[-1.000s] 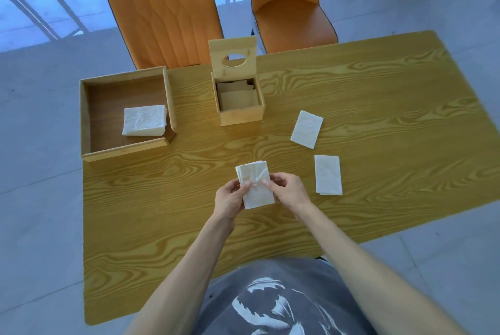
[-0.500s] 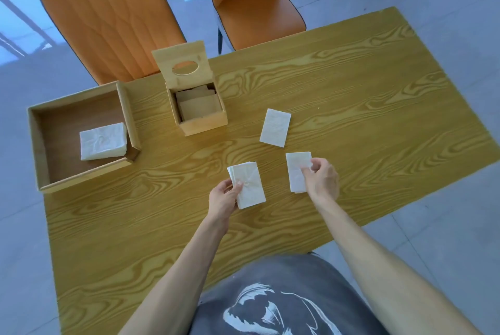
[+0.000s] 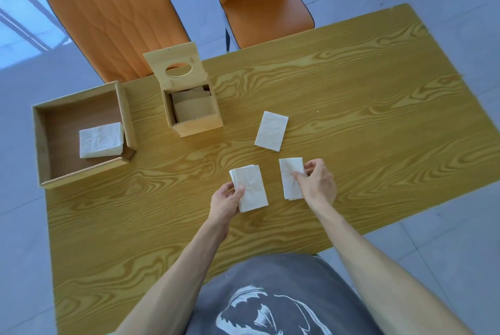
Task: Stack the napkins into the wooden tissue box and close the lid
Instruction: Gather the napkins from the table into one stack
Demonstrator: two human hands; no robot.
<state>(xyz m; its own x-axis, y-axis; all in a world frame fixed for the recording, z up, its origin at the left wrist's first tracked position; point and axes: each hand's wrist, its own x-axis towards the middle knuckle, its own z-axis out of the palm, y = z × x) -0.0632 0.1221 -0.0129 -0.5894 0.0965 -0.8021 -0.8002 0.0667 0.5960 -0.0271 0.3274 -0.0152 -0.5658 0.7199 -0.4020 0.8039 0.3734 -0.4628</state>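
Note:
My left hand (image 3: 225, 200) holds a small stack of folded white napkins (image 3: 250, 187) by its lower left corner, just above the table. My right hand (image 3: 318, 182) pinches the right edge of another folded napkin (image 3: 289, 182) lying on the table beside the stack. A third napkin (image 3: 271, 130) lies flat farther back. The wooden tissue box (image 3: 198, 122) stands behind them with its lid (image 3: 176, 68) tipped up and open; napkins show inside it in shadow.
A shallow wooden tray (image 3: 43, 142) at the left holds a stack of white napkins (image 3: 100, 140). Two orange chairs (image 3: 113, 18) stand behind the wooden table (image 3: 365, 107). The table's near edge runs close to my torso.
My right hand has let go of the stack, moved right and taken hold of the napkin lying beside it. My left hand keeps the stack. The view shifted slightly.

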